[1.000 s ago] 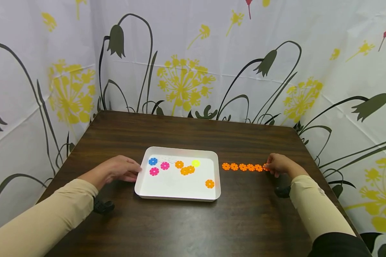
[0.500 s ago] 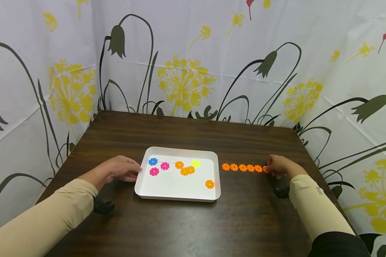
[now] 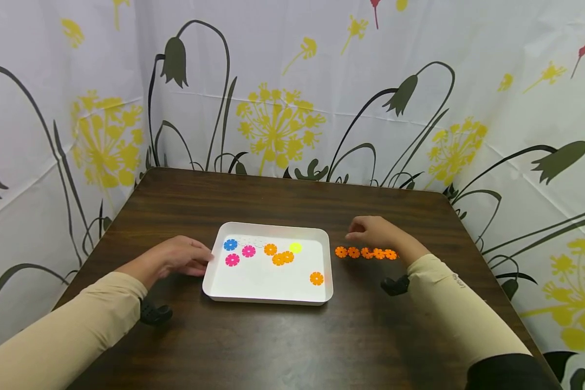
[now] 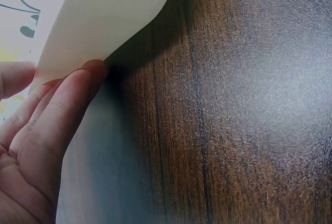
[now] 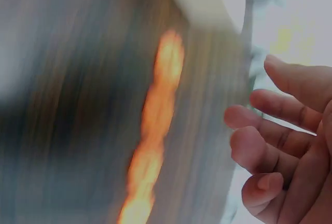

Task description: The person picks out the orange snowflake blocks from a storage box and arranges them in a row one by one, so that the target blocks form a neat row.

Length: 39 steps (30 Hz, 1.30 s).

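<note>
My left hand [image 3: 185, 255] is at the left side of the white tray [image 3: 268, 294]. In the left wrist view, the fingertips [image 4: 78, 86] lie against the tray's outer wall [image 4: 116, 11] and the thumb is at its rim. My right hand [image 3: 374, 232] is over the table just behind a row of orange flower-shaped discs [image 3: 353, 252], which runs rightward from near the tray. In the right wrist view its fingers are loosely bent, holding nothing. The wrist hides the row's right end.
Inside the tray lie a blue disc [image 3: 231, 245], two pink discs [image 3: 248, 251], a yellow disc [image 3: 296, 247], several orange discs [image 3: 270, 249] and pale clear ones near the back wall. A printed curtain [image 3: 283, 65] hangs behind the brown table [image 3: 273, 346].
My right hand has let go of the orange disc at the row's right end and moved left, near the tray. The left hand and tray have stayed put.
</note>
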Each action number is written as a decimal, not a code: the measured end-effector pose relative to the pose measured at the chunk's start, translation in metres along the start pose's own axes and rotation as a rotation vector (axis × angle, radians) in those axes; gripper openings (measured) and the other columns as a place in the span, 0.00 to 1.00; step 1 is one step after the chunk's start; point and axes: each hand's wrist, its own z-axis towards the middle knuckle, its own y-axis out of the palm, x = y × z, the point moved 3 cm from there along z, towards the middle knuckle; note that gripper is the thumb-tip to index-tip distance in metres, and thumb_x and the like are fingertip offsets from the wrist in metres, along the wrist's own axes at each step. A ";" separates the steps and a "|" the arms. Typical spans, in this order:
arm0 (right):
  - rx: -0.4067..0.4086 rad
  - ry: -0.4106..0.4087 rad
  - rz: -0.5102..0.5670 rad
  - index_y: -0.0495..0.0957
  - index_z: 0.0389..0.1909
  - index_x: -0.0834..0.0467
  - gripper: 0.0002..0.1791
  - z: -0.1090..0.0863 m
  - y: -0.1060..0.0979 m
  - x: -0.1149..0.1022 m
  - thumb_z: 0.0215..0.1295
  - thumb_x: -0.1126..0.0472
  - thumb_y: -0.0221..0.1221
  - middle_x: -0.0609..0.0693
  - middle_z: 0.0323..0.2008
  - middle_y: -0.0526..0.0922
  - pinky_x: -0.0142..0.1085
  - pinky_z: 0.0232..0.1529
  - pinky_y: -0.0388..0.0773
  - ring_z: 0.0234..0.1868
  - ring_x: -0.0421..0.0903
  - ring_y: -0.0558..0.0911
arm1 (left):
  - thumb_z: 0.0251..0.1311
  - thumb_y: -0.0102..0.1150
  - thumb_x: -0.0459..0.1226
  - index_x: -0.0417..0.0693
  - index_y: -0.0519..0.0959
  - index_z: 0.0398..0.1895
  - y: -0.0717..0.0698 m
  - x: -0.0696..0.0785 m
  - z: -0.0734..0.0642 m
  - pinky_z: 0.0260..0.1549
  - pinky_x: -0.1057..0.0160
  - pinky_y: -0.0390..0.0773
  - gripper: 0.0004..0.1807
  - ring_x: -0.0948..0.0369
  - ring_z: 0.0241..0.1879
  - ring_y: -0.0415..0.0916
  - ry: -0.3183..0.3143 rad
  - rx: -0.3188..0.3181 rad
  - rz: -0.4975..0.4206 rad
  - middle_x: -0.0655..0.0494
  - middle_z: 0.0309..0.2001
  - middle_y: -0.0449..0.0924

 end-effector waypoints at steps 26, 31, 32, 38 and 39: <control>-0.077 -0.255 -0.774 0.78 0.36 0.51 0.09 -0.001 0.093 -0.113 0.58 0.54 0.67 0.43 0.25 0.74 0.33 0.25 0.70 0.27 0.43 0.72 | 0.64 0.63 0.38 0.30 0.75 0.57 -0.001 -0.001 0.001 0.42 0.57 0.86 0.23 0.58 0.34 0.85 0.004 0.010 0.012 0.44 0.40 0.84; -0.103 -0.229 -0.704 0.75 0.32 0.50 0.09 0.003 0.092 -0.109 0.57 0.54 0.67 0.42 0.25 0.74 0.33 0.26 0.71 0.27 0.43 0.72 | 0.64 0.63 0.38 0.30 0.75 0.57 -0.001 0.000 0.000 0.42 0.57 0.86 0.23 0.58 0.34 0.85 0.001 0.010 0.017 0.44 0.40 0.84; -0.105 -0.225 -0.694 0.75 0.31 0.49 0.10 0.004 0.092 -0.108 0.57 0.54 0.67 0.42 0.25 0.74 0.34 0.26 0.71 0.27 0.43 0.72 | 0.64 0.63 0.38 0.31 0.75 0.57 -0.001 0.000 0.000 0.42 0.57 0.86 0.23 0.57 0.34 0.85 0.000 0.011 0.015 0.45 0.40 0.84; -0.031 -0.206 -0.746 0.76 0.34 0.50 0.08 0.001 0.096 -0.108 0.58 0.56 0.66 0.45 0.27 0.74 0.34 0.23 0.72 0.25 0.45 0.72 | 0.64 0.63 0.38 0.31 0.76 0.57 -0.001 -0.001 0.001 0.43 0.57 0.86 0.23 0.57 0.35 0.85 -0.002 0.015 0.010 0.44 0.41 0.84; -0.008 -0.206 -0.762 0.77 0.35 0.51 0.08 0.000 0.097 -0.109 0.59 0.56 0.66 0.46 0.28 0.75 0.34 0.22 0.72 0.25 0.45 0.72 | 0.64 0.63 0.38 0.31 0.76 0.57 -0.001 0.000 0.001 0.43 0.57 0.86 0.23 0.57 0.35 0.85 -0.003 0.016 0.013 0.44 0.41 0.84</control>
